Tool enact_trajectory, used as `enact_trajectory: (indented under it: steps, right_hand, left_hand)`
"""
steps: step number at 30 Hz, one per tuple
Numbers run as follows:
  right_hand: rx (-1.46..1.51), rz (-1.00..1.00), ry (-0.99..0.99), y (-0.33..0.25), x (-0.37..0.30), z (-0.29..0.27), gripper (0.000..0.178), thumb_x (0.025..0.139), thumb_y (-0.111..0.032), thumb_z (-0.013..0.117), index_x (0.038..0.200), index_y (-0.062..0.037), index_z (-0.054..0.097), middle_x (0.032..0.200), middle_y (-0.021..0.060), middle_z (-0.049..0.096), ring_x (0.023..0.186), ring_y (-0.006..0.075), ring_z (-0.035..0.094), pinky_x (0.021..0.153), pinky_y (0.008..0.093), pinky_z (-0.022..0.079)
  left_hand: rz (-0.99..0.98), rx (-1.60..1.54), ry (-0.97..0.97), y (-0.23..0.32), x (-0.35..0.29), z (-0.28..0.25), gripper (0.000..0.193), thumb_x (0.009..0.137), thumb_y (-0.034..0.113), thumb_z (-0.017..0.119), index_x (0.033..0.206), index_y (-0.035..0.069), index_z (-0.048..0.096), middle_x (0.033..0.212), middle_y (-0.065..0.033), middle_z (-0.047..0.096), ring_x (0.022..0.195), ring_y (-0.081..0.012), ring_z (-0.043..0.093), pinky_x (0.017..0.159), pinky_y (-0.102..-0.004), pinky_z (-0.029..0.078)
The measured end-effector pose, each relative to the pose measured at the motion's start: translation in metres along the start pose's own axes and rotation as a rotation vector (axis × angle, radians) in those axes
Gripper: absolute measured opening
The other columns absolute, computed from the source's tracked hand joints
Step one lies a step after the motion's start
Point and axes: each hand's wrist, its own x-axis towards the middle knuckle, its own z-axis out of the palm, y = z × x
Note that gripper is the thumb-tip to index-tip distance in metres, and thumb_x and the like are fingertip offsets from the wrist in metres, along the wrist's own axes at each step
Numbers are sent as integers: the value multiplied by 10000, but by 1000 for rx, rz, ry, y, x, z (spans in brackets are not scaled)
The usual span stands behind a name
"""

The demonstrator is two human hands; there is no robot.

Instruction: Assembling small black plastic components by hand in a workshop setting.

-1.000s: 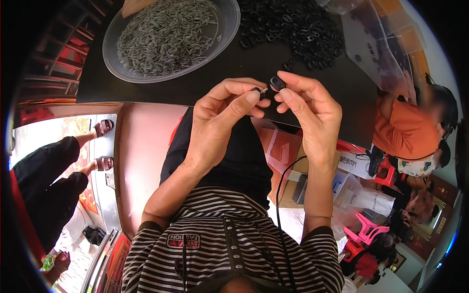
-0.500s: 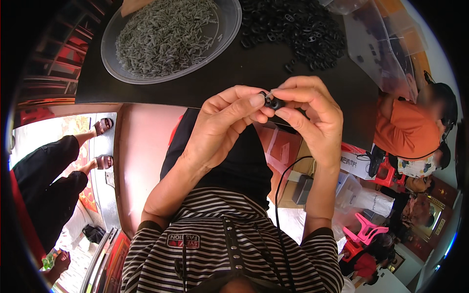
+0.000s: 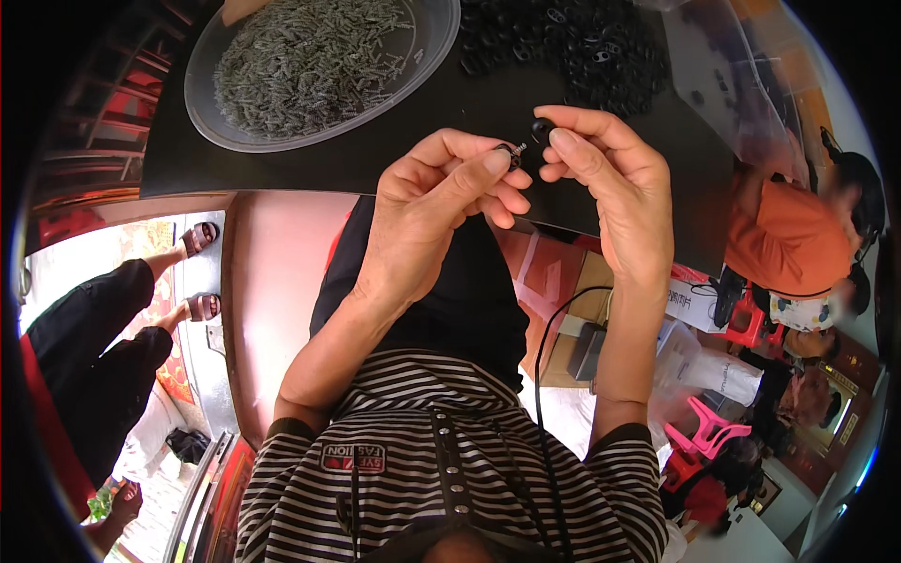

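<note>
Between the thumb and fingers of my left hand [image 3: 422, 202] is a small black plastic piece [image 3: 513, 159], mostly hidden by the thumb. A thin metal spring [image 3: 521, 148] sticks up out of it at a slant. My right hand [image 3: 624, 192] pinches a rounded black plastic piece [image 3: 542, 129] just right of the spring and apart from it. Both hands are closed on their pieces above the near edge of the dark table [image 3: 375, 159]. Beyond my left hand lies a large heap of small metal springs [image 3: 300, 70] in a clear round tray [image 3: 272, 146].
A pile of black plastic pieces [image 3: 610, 56], some with two holes, covers the far right of the table. Beside it stands a clear plastic bin [image 3: 718, 84]. A person in orange [image 3: 793, 235] sits at the right. Someone's sandalled feet [image 3: 200, 239] show at the left.
My right hand has drawn up and away from my left, with the rounded black piece in it. The two pieces, close together before, are now apart, and the spring stands exposed.
</note>
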Motion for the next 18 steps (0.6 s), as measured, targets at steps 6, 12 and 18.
enact_trajectory:
  steps: [6, 12, 18]
  right_hand:
    - [-7, 25, -30, -5, -3, 0, 200, 869, -102, 647, 1020, 28, 652, 841, 56, 649, 696, 98, 612, 673, 212, 512]
    - [4, 34, -13, -2, -4, 0, 224, 881, -124, 634, 1048, 25, 644, 794, 40, 622, 679, 82, 577, 649, 209, 496]
    - [23, 10, 1, 1, -5, 1, 210, 867, -105, 651, 1028, 29, 647, 817, 46, 640, 673, 83, 585, 651, 203, 496]
  left_hand:
    - [43, 64, 40, -2, 0, 1, 164, 920, 112, 582, 981, -39, 598, 871, -134, 668, 709, -154, 651, 630, -249, 533]
    - [23, 60, 33, -3, 2, 3, 162, 916, 109, 586, 975, -41, 603, 867, -135, 668, 702, -157, 652, 620, -251, 535]
    - [19, 40, 36, -3, 3, 2, 164, 916, 112, 588, 974, -39, 604, 869, -134, 668, 707, -156, 653, 623, -251, 537]
